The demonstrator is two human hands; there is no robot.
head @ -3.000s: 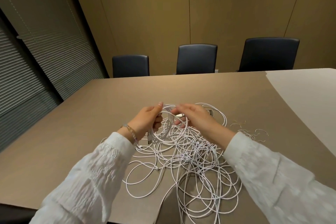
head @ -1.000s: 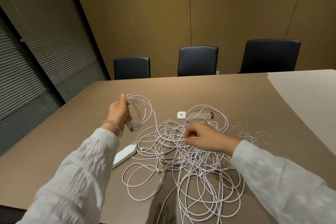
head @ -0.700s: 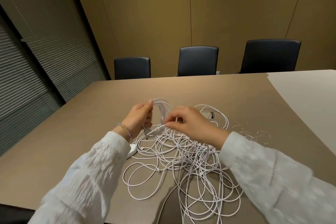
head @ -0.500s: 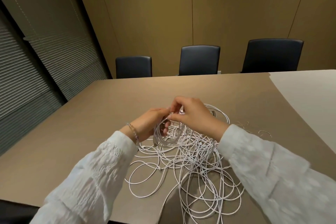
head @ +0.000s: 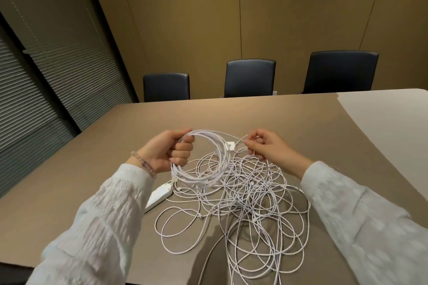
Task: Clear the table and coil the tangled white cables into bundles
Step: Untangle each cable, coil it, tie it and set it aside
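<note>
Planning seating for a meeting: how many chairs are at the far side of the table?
3, all along the table's far edge: left chair, middle chair, right chair. Others may sit outside the view.

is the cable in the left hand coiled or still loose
Coiled: the left hand grips a round bundle of loops, raised above the tangled pile.

We see soft, even indoor light, a faint shadow on the table (head: 203, 261) by the near edge, motion blur on the left sleeve (head: 92, 227), and wide-angle bending of the edges
</note>
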